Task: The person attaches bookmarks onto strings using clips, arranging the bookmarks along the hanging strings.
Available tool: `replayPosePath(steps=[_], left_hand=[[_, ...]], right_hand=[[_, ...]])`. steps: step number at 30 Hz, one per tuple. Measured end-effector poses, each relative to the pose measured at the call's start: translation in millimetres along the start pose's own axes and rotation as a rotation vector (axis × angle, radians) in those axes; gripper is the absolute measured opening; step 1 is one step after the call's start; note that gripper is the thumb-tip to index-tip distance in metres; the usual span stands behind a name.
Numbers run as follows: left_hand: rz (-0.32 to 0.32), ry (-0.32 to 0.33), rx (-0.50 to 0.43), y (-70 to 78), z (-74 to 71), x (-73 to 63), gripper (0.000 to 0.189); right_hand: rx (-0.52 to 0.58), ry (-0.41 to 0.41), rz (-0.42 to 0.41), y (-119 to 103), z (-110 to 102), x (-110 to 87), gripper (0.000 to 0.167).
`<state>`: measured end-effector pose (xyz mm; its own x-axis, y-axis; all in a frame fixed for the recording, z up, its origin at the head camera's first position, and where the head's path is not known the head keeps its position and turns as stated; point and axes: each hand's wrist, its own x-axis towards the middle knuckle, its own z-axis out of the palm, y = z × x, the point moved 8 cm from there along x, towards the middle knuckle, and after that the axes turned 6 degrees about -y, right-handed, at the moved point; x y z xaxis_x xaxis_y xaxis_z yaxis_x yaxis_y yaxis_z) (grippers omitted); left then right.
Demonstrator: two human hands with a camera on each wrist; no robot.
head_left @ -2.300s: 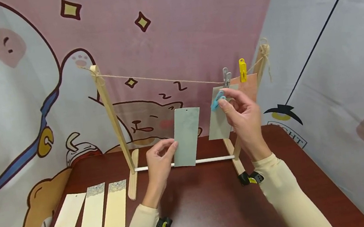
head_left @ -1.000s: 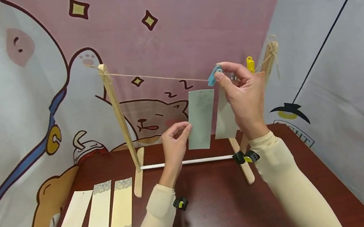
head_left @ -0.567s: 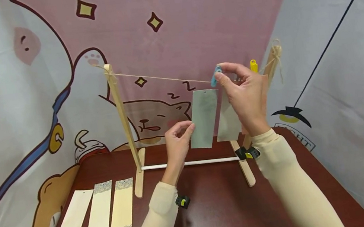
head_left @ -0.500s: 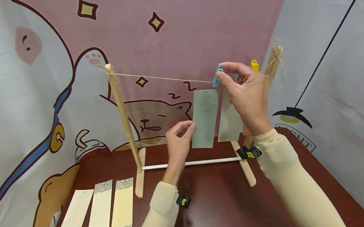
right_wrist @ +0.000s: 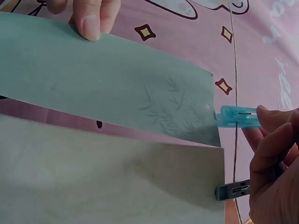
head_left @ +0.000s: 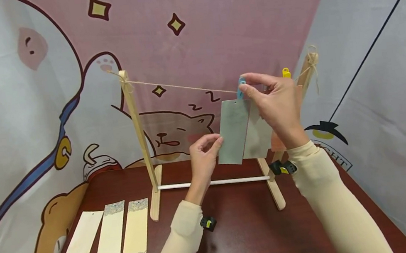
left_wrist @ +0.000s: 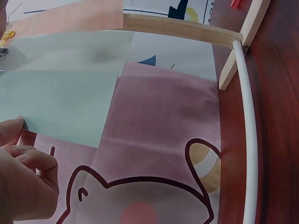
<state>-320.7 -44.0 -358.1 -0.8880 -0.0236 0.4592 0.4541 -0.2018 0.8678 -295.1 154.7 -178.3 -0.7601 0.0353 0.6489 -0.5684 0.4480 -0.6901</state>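
My left hand point(head_left: 203, 157) pinches the left edge of a pale green bookmark card point(head_left: 233, 133) between thumb and fingers, holding it upright just below the twine point(head_left: 183, 87). Faint bamboo leaves and a small hole mark its top end in the right wrist view. Thumb and index finger of my right hand point(head_left: 277, 103) pinch a light blue clothespin point(right_wrist: 238, 116). It lies across the twine, its tips right at the card's top edge beside the hole. Next to it hangs a greyish-white card point(head_left: 257, 135) with a grey clothespin point(right_wrist: 233, 189), partly hidden by my right hand.
A peach card point(head_left: 277, 142) and a yellow clothespin point(head_left: 286, 73) are farther right on the line. Wooden posts point(head_left: 139, 133) with a white crossbar point(head_left: 179, 186) carry the twine. A plain card point(head_left: 76, 251) and two lace-patterned cards point(head_left: 105, 240) lie at the table's left.
The green card has risen and moved right toward the greyish-white card. My right hand has brought the blue clothespin up to the twine and turned it more upright, down to the card's top edge.
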Motion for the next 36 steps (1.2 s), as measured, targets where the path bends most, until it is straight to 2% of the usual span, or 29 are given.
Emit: replayPosePath(steps=[4,9,17,24,27,30,36], left_hand=[[-0.003,0.0,-0.013,0.2,1.6,0.3,0.006],[0.001,-0.005,-0.021,3.3,3.5,1.0,0.006],[0.019,-0.018,-0.019,7.4,5.0,3.2,0.004],[0.006,-0.035,-0.01,4.9,6.0,3.5,0.009],[-0.005,-0.042,-0.011,1.1,6.8,2.9,0.01],[-0.008,-0.043,-0.003,-1.7,6.3,1.7,0.01],[-0.028,-0.059,0.068,-2.6,2.2,-6.9,0.013]], right_hand=[[-0.067,-0.027,0.015,-1,2,-1.5,0.026],[-0.18,-0.027,-0.01,-6,2,0.0,0.025],[-0.283,-0.122,-0.02,-11,6,1.6,0.029],[-0.243,-0.146,-0.05,-12,8,-0.3,0.034],[-0.265,-0.117,-0.11,-15,6,-5.3,0.034],[-0.231,-0.082,-0.174,-16,4,-13.8,0.035],[-0.104,0.009,-0.268,-11,-1,-37.2,0.031]])
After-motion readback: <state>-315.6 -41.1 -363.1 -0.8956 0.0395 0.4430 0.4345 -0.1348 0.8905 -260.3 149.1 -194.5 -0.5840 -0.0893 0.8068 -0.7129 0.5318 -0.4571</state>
